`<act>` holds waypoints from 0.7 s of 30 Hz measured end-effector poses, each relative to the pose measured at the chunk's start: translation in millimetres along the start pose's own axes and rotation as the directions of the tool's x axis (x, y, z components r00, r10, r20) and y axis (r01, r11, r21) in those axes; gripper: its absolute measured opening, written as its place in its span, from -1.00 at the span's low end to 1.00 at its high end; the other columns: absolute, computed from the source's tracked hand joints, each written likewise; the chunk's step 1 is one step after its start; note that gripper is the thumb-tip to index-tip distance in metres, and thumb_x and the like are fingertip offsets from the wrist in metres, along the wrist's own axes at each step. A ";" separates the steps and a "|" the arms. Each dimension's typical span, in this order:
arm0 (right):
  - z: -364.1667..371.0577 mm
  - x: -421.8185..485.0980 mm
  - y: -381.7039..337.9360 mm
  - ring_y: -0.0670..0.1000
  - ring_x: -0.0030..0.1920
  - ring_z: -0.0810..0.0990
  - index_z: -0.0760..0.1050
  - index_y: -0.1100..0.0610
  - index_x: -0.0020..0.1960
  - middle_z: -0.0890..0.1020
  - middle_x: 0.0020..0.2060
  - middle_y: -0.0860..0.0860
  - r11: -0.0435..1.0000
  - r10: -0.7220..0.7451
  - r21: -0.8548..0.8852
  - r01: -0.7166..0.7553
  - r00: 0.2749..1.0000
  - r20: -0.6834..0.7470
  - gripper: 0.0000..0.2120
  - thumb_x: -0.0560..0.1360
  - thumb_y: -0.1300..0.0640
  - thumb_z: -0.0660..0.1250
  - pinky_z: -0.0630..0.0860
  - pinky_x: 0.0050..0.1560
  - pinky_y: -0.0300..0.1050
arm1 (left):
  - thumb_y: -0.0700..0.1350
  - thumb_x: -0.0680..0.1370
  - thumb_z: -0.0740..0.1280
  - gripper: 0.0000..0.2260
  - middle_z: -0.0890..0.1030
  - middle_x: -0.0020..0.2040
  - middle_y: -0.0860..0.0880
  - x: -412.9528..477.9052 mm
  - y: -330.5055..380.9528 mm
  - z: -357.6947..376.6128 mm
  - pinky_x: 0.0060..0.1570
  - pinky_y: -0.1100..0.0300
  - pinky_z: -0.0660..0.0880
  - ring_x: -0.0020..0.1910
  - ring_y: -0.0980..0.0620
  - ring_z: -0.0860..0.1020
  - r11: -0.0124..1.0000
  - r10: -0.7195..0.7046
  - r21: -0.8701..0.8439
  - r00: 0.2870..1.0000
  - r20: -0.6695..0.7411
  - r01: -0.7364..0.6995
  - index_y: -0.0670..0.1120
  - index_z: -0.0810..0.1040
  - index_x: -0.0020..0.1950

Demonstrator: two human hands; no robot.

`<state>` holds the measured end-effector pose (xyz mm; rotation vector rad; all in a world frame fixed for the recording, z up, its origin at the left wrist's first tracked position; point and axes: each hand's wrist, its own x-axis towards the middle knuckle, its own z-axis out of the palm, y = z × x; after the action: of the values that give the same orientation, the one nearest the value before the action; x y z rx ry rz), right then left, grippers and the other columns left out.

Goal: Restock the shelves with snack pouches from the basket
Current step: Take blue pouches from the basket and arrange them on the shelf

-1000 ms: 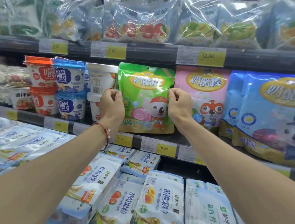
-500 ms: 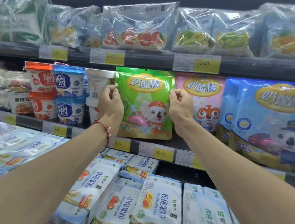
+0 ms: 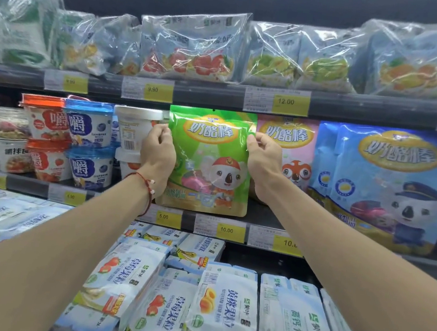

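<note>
While I face the chilled shelves, I hold a green pouch point(image 3: 208, 164) upright between my two hands, its bottom edge resting on the front of the middle shelf point(image 3: 27, 186). My left hand point(image 3: 158, 155) is curled at the pouch's left edge, its fingers point(image 3: 158, 133) clamped on that edge near the top. My right hand point(image 3: 264, 162) does the same on the other side, thumb and fingers pinching the right edge just under the yellow label.

Just outside my right fingers stands a pink pouch point(image 3: 287, 135), touching or nearly touching the green one; I cannot tell which, since my hand covers the seam. Further out on that side are blue pouches point(image 3: 391, 186). Just outside my left fingers are stacked white tubs point(image 3: 135, 127), and beyond them cups point(image 3: 87, 127) with red and blue lids, two high. A red string bracelet point(image 3: 148, 187) sits on my left wrist.

Below my hands, under the pouch, a yellow price tag point(image 3: 226, 229) reads 10.00. Above my fingers, the top shelf carries clear bags point(image 3: 190, 49) of fruit-printed packs. Under my forearms lie flat white packs point(image 3: 224, 311) in rows.
</note>
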<state>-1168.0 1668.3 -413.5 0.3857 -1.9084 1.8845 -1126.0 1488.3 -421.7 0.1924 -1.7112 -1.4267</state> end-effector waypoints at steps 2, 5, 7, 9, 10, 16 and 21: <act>-0.1 -1.0 1.2 0.05 -0.15 0.56 0.61 0.23 -0.04 0.64 -0.16 0.08 0.999 0.014 0.036 -0.013 0.999 -0.048 -0.76 0.68 0.13 0.25 0.63 -0.01 0.06 | -0.08 0.68 0.08 -0.80 0.41 -0.27 0.04 -0.1 1.7 1.1 -0.46 0.26 0.30 -0.39 0.13 0.33 1.000 0.007 0.002 1.000 -0.015 -0.007 -0.03 0.49 0.03; -2.7 -4.5 1.6 0.08 -0.10 0.63 0.61 0.05 -0.10 0.71 -0.08 0.10 0.998 0.019 0.056 -0.016 0.998 -0.057 -0.79 0.67 0.12 0.28 0.66 0.10 0.13 | -0.08 0.68 0.11 -0.82 0.44 -0.25 0.03 -1.3 5.7 2.1 -0.44 0.26 0.34 -0.38 0.13 0.36 1.000 0.028 0.009 0.998 -0.049 -0.028 -0.03 0.49 0.03; -8.1 -9.7 0.2 0.03 -0.09 0.63 0.61 0.09 -0.03 0.70 -0.10 0.07 0.996 0.030 0.086 -0.032 0.999 0.016 -0.80 0.69 0.10 0.26 0.65 0.10 0.09 | -0.08 0.69 0.10 -0.82 0.43 -0.25 0.03 -3.6 6.9 3.2 -0.44 0.26 0.33 -0.38 0.13 0.36 0.999 0.039 0.007 0.998 -0.046 -0.039 -0.04 0.48 0.03; -17.6 -19.2 0.1 0.02 -0.01 0.68 0.61 0.16 0.10 0.72 -0.03 0.03 0.992 0.051 0.102 -0.069 0.984 0.169 -0.80 0.68 0.07 0.27 0.67 0.05 -0.05 | -0.07 0.69 0.08 -0.84 0.43 -0.25 0.05 -9.8 6.4 1.7 -0.41 0.27 0.33 -0.37 0.13 0.36 0.999 0.043 0.026 0.999 -0.015 -0.043 -0.01 0.45 0.05; -23.6 -24.9 1.6 -0.02 0.00 0.70 0.60 0.18 0.16 0.73 0.00 0.02 0.996 0.046 0.068 -0.065 0.967 0.249 -0.79 0.67 0.06 0.30 0.67 0.00 -0.14 | -0.06 0.68 0.09 -0.86 0.47 -0.21 0.04 -14.0 4.3 -0.3 -0.37 0.25 0.37 -0.33 0.13 0.40 0.998 0.045 0.035 0.999 0.012 -0.046 0.02 0.44 0.07; -46.6 -45.0 15.0 -0.15 0.09 0.68 0.49 0.07 0.30 0.69 0.11 -0.08 0.997 0.022 -0.075 0.017 0.873 0.486 -0.58 0.50 0.19 0.52 0.64 0.12 -0.21 | -0.11 0.65 0.13 -0.77 0.58 0.08 0.02 -42.1 -16.8 -15.9 0.14 -0.04 0.53 0.05 0.01 0.58 1.000 0.000 0.003 0.975 0.220 0.000 0.09 0.36 0.29; -34.2 -43.7 15.9 -0.08 0.17 0.64 0.41 0.12 0.38 0.64 0.18 -0.03 0.977 -0.101 -0.129 0.172 0.896 0.432 -0.46 0.48 0.24 0.54 0.61 0.19 -0.18 | -0.19 0.66 0.09 -0.69 0.57 0.06 0.06 -45.5 -13.3 -9.7 0.10 -0.05 0.55 0.00 0.05 0.58 0.997 0.080 -0.014 0.978 0.192 -0.078 0.24 0.27 0.23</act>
<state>-1134.1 1698.5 -449.1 0.9154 -2.2230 1.6307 -1097.0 1504.6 -456.9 -0.0180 -1.8489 -1.4293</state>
